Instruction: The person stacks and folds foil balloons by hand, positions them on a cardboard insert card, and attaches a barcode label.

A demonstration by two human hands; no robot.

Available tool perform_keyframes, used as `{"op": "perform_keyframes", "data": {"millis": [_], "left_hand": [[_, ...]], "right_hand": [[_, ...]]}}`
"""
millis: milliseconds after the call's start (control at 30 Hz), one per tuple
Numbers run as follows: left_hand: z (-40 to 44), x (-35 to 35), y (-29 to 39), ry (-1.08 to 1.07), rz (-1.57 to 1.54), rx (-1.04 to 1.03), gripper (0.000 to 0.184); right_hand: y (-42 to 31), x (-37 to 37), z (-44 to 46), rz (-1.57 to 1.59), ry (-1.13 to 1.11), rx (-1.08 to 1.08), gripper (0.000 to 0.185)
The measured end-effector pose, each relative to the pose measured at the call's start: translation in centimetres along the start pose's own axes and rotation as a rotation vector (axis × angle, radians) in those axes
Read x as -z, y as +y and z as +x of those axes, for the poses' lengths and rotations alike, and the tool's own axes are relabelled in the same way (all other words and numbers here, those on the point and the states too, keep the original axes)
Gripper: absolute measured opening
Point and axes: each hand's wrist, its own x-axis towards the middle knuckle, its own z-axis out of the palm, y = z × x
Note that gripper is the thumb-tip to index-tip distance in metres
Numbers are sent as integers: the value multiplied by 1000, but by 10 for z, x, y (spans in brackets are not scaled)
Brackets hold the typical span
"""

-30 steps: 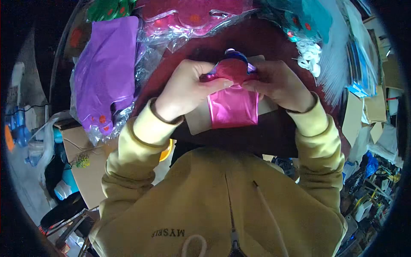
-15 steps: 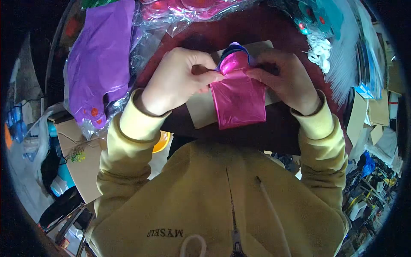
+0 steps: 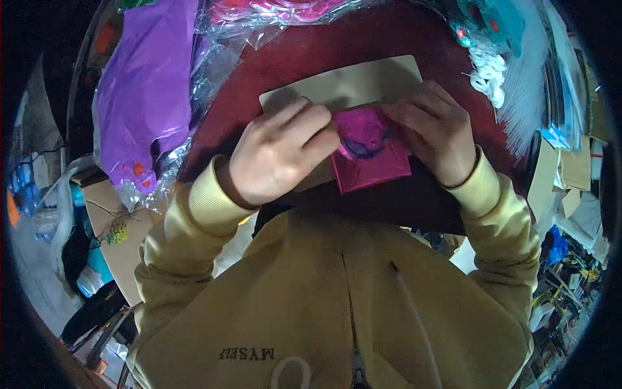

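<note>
A shiny pink plastic piece (image 3: 382, 167) lies before me, its upper part folded down over the lower part. A dark blue curved edge (image 3: 363, 150) runs across the fold. My left hand (image 3: 285, 149) is closed at the piece's upper left side, its fingertips partly hidden behind the knuckles. At the upper right side, my right hand (image 3: 435, 129) pinches the same piece, fingers curled and in shadow. Under both hands lies a beige board (image 3: 343, 81), its far edge showing beyond the pink piece.
Purple flat pieces (image 3: 146, 78) in clear wrapping lie at left, above a cardboard box (image 3: 120, 240). Pink wrapped pieces (image 3: 272, 11) sit at the far edge of the dark red table (image 3: 240, 91). White cord (image 3: 487, 74) and clear thin sticks (image 3: 523, 97) are on the right.
The pink piece's upper part with the dark blue edge has been folded down toward me. Both hands have come lower, and more of the beige board's far side shows.
</note>
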Motion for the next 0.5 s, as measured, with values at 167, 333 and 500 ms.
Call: {"op": "perform_keyframes", "data": {"millis": [167,333,500], "left_hand": [[0,1,3,-55,154,-89,13],[8,2,3,-39,105,-146,15],[6,-1,9,-70,123,-174,15]], "right_hand": [[-4,3,-8,-115,-42,76,36],[-16,9,-13,-334,-127,97,41],[-35,15,-7,-337,-186,83,45]]}}
